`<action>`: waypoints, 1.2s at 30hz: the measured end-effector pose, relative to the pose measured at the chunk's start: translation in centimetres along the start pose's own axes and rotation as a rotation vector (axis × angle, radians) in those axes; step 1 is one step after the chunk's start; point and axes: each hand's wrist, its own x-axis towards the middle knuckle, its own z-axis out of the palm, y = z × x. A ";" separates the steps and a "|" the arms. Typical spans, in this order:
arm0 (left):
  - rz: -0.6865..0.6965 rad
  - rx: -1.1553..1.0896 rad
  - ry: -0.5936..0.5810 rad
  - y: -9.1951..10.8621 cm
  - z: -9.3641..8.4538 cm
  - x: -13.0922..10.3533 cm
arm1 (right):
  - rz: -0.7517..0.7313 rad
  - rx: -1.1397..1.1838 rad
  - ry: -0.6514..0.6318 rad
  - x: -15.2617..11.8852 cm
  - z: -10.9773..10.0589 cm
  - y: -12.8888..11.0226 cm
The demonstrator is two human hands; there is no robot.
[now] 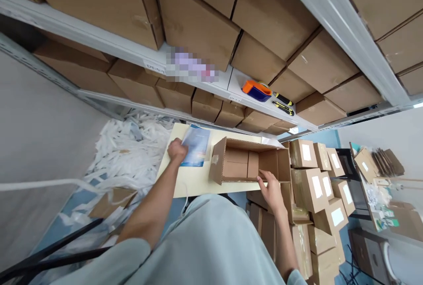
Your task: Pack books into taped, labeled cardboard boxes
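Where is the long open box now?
In the head view, the open box sits right of centre on the pale table, the blue packet to its left and the right hand at its near edge.

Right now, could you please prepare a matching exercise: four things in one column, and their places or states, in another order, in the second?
Column one:
1. Left hand
2. Right hand
3. Orange-and-blue tape dispenser
4. White strips

Column two:
A. On the shelf
B. Holding the blue printed packet
C. Heaped left of the cream table
D. At the near edge of the open box

Pairs: 1-B, 2-D, 3-A, 4-C
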 end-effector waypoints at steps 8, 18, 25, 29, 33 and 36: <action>0.065 -0.458 0.231 6.3 -10.2 -5.3 | -0.082 0.384 -0.071 4.8 -2.0 -0.6; 0.395 -0.942 -0.062 21.3 -12.4 -16.8 | -0.298 1.066 -0.292 15.6 -13.2 -10.4; 0.442 -0.886 -0.162 23.6 -3.3 -20.8 | -0.224 0.957 -0.287 14.9 -15.9 -4.7; 0.618 -0.540 0.167 25.5 -3.4 -23.1 | -0.404 0.645 -0.172 14.5 -17.8 -2.5; 1.064 -0.016 0.237 28.2 -6.8 -24.6 | -0.586 0.105 -0.233 14.2 -19.8 -3.2; 1.254 0.264 -0.036 29.5 -7.6 -24.2 | -0.642 -0.114 -0.355 14.4 -19.2 -3.7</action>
